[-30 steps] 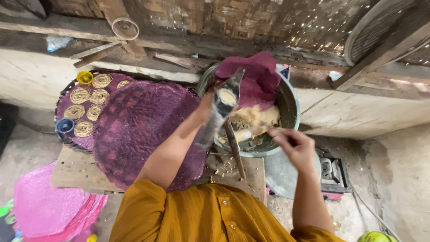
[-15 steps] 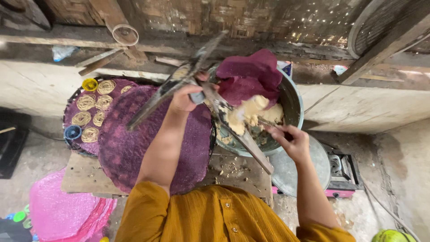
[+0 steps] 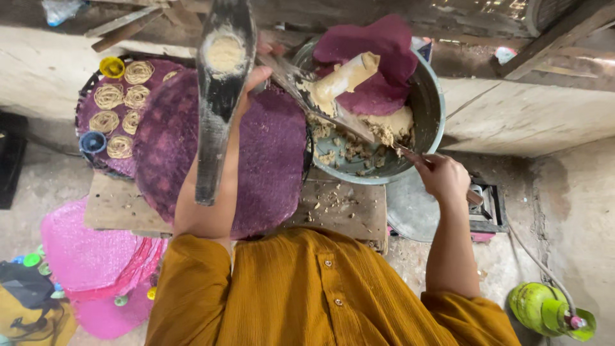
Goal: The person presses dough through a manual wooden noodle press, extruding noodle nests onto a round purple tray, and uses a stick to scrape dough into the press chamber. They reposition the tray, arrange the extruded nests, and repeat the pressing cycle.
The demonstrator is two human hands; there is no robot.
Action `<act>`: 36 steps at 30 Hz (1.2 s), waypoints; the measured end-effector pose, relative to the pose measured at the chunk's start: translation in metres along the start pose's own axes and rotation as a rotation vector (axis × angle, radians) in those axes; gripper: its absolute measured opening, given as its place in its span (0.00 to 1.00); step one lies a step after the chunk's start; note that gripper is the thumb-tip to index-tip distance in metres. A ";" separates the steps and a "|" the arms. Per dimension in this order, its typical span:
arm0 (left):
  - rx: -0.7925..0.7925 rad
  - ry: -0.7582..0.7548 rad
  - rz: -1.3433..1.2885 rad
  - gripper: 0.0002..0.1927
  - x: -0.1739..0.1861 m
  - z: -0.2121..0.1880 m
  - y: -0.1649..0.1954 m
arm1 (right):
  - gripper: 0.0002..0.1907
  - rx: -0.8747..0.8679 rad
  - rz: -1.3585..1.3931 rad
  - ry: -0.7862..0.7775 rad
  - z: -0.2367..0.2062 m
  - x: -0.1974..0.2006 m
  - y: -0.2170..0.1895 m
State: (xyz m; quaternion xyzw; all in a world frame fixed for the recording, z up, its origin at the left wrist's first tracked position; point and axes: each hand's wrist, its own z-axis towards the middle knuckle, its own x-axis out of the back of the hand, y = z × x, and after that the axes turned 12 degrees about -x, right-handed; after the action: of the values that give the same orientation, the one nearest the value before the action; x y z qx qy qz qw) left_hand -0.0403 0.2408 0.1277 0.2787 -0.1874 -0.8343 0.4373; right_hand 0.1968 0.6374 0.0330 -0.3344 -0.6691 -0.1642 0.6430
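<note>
My left hand (image 3: 255, 75) grips a dark hinged dough press (image 3: 214, 109) near its hinge and holds it up over a round purple woven mat (image 3: 275, 160). The press is spread open. Its cup arm, packed with pale dough, points toward me. My right hand (image 3: 442, 176) holds the end of the other arm, whose dough-smeared plunger (image 3: 346, 75) sits over a metal bowl (image 3: 430, 109). The bowl holds crumbly pale dough (image 3: 384, 125) and a purple cloth (image 3: 384, 41).
Behind the mat lies a purple tray with several coiled noodle rounds (image 3: 118, 106) and small yellow and blue caps. The mat rests on a wooden board (image 3: 349, 211) scattered with crumbs. Pink mats (image 3: 83, 250) are stacked at lower left. A green bottle (image 3: 544, 307) lies at lower right.
The press has swung wide open and risen toward the camera. Its cup arm now points down over the mat, and the plunger has lifted clear above the bowl.
</note>
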 end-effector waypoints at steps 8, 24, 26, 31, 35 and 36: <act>0.058 -0.120 -0.675 0.15 -0.009 0.012 0.048 | 0.46 0.366 1.366 -0.963 -0.030 0.004 -0.060; 0.022 -0.453 0.770 0.29 0.001 -0.099 0.115 | 0.50 0.803 1.498 -0.939 -0.126 0.083 -0.150; -0.148 -0.367 0.847 0.23 -0.001 -0.102 0.113 | 0.57 0.980 1.282 -0.552 -0.131 0.084 -0.161; -0.295 -0.409 1.134 0.24 0.008 -0.098 0.117 | 0.61 1.214 0.820 -0.093 -0.133 0.077 -0.187; -0.279 -0.454 1.150 0.25 0.008 -0.101 0.115 | 0.64 1.375 0.480 0.283 -0.134 0.072 -0.191; -0.263 -0.477 1.143 0.21 0.007 -0.104 0.113 | 0.62 1.352 0.456 0.257 -0.136 0.071 -0.190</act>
State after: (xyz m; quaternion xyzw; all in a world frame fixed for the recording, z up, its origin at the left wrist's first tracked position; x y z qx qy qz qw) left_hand 0.0926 0.1660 0.1079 -0.1152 -0.2948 -0.5240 0.7907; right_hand 0.1773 0.4281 0.1577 0.0271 -0.4570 0.3856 0.8010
